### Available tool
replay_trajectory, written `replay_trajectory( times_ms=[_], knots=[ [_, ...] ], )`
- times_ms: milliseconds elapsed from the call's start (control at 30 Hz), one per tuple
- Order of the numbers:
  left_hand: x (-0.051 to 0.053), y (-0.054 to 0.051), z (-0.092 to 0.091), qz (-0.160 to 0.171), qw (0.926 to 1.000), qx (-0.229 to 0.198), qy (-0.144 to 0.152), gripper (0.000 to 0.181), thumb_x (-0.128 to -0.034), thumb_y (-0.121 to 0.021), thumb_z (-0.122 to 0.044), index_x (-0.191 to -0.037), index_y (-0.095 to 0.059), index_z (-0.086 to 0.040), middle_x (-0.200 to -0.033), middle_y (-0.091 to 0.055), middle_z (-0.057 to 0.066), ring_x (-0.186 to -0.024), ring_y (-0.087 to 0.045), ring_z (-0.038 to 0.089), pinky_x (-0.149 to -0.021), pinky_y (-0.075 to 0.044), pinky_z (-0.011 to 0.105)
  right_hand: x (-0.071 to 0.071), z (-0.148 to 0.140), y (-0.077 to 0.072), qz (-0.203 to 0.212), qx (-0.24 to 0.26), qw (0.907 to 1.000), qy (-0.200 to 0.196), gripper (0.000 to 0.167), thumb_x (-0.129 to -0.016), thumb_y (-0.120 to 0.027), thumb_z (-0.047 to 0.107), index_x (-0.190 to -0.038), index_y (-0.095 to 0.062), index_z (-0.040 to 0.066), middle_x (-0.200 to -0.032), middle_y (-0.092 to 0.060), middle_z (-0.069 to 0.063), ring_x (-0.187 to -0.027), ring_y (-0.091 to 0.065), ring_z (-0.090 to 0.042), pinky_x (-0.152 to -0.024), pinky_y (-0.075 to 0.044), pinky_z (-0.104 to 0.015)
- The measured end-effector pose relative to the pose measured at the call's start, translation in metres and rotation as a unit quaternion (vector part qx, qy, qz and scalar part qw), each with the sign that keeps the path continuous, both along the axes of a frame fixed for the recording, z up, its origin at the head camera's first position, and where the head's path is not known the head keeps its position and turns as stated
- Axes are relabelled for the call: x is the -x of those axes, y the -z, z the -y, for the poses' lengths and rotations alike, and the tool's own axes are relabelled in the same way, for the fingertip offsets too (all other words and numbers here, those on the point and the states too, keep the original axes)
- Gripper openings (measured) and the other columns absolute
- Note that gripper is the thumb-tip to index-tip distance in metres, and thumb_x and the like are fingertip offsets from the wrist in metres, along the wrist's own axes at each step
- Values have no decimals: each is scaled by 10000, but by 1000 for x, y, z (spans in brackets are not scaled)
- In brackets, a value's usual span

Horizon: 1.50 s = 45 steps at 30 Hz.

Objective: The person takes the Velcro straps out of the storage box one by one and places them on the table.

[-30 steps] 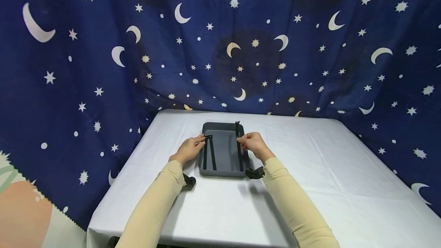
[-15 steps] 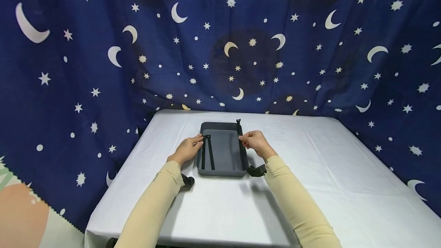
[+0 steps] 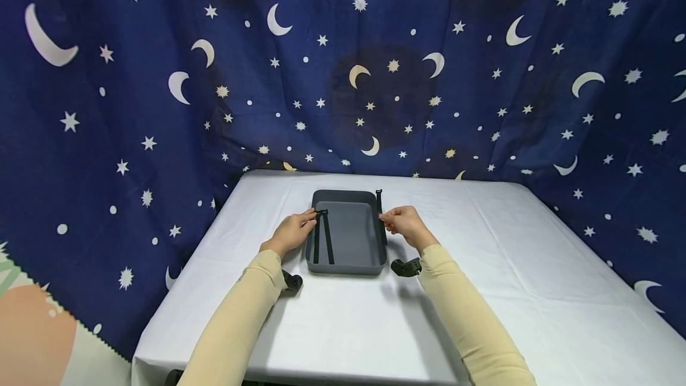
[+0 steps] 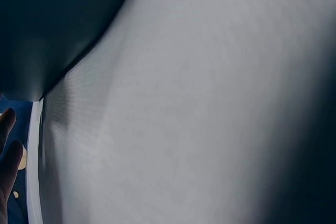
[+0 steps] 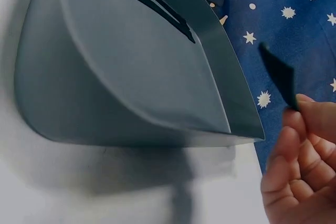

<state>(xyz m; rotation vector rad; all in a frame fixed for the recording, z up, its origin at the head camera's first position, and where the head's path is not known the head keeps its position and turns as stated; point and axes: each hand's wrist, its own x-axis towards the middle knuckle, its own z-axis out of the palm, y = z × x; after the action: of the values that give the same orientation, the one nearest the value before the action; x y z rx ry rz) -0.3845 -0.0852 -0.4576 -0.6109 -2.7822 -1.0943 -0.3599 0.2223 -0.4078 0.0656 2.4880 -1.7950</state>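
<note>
A grey rectangular tray (image 3: 345, 270) stands on the white table. Inside it, along the left side, lie two narrow black straps (image 3: 329, 240), their far ends close together. My left hand (image 3: 291, 232) is at the tray's left wall, its fairly straight fingers touching the rim near those ends. Between thumb and fingertips, my right hand (image 3: 403, 224) pinches another black strap (image 3: 379, 200), which hangs upright by the right rim with a small buckle-like end on top. The right wrist view shows this strap (image 5: 278, 72) apart from the tray. Only fingertips (image 4: 9, 166) show in the left wrist view.
White cloth covers the table (image 3: 525, 279), which stretches away to both sides of the tray. A dark blue curtain (image 3: 321, 64) with moons and stars hangs behind it. Black wrist mounts (image 3: 405, 267) sit below both hands, close to the tray's near corners.
My right hand has carried its strap rightward, from over the tray's inside to beyond the right rim. The left hand and the two straps in the tray have stayed put.
</note>
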Motion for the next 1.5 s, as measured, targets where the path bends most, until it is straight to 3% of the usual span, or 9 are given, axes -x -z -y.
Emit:
replay_trajectory(
  times_ms=[867,1200,1500],
  knots=[
    [1,1,-1,16,10000,44,-12,428,-1059,-503,-237,-1435,-543,-37,-1552,-468,61,-1456,-407,320,-1224,-316,471,0,-16,18,190,-57,9996,182,163,-976,-632,78,-882,-648,-54,-652,-574,27,-595,-521,-67,-566,-478,-198],
    [1,1,0,17,10000,40,-18,423,-1059,-501,-226,-1434,-544,-35,-1548,-473,72,-1457,-406,313,-1228,-312,465,-2,-17,25,260,-255,9991,237,168,-973,-634,71,-894,-658,-75,-633,-580,40,-578,-521,-51,-582,-487,-193],
    [1,1,0,21,10000,80,-12,436,-1060,-496,-250,-1441,-538,-42,-1553,-467,70,-1461,-401,308,-1225,-316,468,-3,-17,32,326,-418,9984,174,193,-966,-626,47,-998,-677,-136,-622,-590,34,-580,-528,-70,-559,-464,-199]
  ],
)
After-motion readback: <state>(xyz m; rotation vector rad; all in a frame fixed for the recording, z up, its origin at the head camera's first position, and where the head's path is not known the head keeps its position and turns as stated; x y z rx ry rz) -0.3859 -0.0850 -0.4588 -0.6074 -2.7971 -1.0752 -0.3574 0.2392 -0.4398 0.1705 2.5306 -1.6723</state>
